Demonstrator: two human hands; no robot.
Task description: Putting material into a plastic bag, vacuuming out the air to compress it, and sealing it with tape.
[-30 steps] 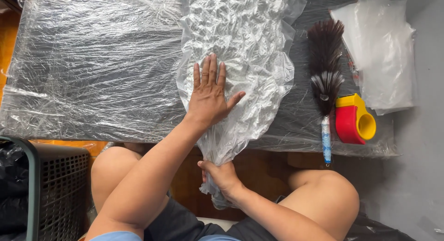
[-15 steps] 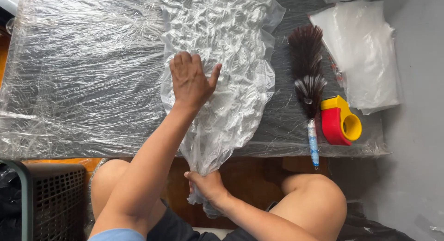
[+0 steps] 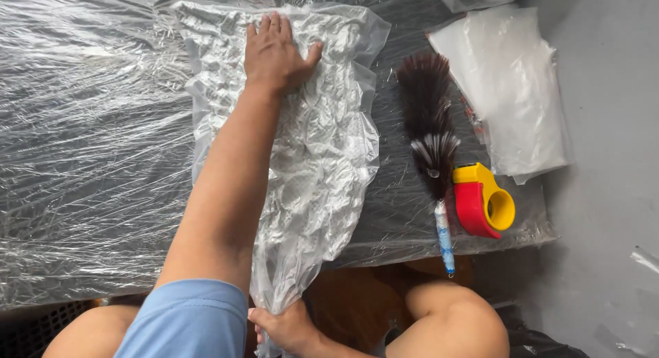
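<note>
Counter (image 3: 82, 159) is wrapped in clear crinkled film; its left half is bare film, open room all the way to the left edge.

Crumpled clear plastic bag (image 3: 316, 152) lies mid-counter. Long axis runs far-to-near: wide end near the far edge, narrowing to a gathered neck that hangs over the near edge.

Left hand (image 3: 276, 52) is flat and fully open, palm down on the bag's far end, fingers pointing at the far edge. It grips nothing, just presses. The forearm lies along the bag's left side.

Right hand (image 3: 288, 327) is below the near edge, closed around the bag's bunched neck.

Right of the bag, apart from it: feather duster (image 3: 429, 124), parallel to the bag, dark plume toward the far edge, blue-and-white handle poking past the near edge. Narrow strip of bare film between bag and duster.

Yellow-and-red tape dispenser (image 3: 484, 200) touches the duster's handle end, near the near-right corner.

Stack of flat clear bags (image 3: 508, 83) fills the far-right corner, overhanging the right edge.
</note>
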